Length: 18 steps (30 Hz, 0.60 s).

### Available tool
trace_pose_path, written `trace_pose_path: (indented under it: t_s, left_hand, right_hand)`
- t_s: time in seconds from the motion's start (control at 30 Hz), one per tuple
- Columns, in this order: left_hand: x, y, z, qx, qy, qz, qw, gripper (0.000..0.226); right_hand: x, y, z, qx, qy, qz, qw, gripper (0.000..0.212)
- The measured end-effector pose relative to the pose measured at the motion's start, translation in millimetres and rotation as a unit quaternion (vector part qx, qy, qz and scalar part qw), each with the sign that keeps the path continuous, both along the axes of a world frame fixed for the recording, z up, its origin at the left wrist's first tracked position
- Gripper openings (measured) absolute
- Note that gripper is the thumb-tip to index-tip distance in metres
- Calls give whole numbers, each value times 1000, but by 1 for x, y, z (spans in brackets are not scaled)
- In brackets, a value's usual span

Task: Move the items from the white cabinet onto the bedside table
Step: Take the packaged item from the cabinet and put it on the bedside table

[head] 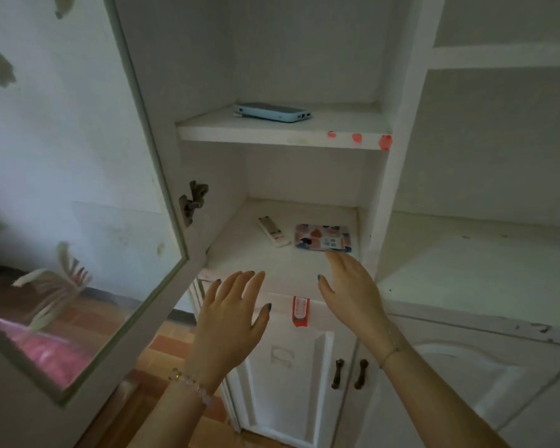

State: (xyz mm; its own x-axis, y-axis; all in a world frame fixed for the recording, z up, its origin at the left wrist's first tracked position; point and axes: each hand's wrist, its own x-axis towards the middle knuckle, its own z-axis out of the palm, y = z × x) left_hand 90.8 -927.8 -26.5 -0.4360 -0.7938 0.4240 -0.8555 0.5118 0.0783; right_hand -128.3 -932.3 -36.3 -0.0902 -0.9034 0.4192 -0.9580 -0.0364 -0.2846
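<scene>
The white cabinet (382,176) stands with its glass door (88,202) swung open to the left. On its upper shelf lies a light blue power bank (272,112). The lower shelf holds a white remote control (273,231) and, to its right, a flat patterned case (323,238) in pink, blue and white. My right hand (349,286) is open, its fingertips just touching the case's front edge. My left hand (232,313) is open in front of the lower shelf's edge, holding nothing. The bedside table is not in view.
Open white shelves (485,253) extend to the right of the compartment. Below are closed cabinet doors with dark handles (349,373) and a red sticker (300,311). Tiled floor (175,344) shows at the lower left, and something pink (46,354) shows through the glass door.
</scene>
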Motion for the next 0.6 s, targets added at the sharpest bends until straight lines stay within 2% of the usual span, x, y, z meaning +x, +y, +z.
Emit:
trace_pose_path:
  t_s: [0.13, 0.3, 0.47, 0.6]
  left_hand:
    - [-8, -23, -10, 12, -6, 7, 1000, 52]
    - [-12, -48, -15, 19, -11, 13, 1000, 52]
    - [-14, -62, -21, 34, -20, 12, 999, 54]
    - [-12, -71, -24, 41, -19, 0, 999, 53]
  right_hand:
    - [-19, -60, -9, 42, -2, 0, 999, 44]
    - [-42, -119, -23, 93, -25, -8, 995, 53]
    - [-47, -145, -33, 109, -38, 4, 993, 47]
    - [-46, -151, -42, 142, -64, -7, 988, 50]
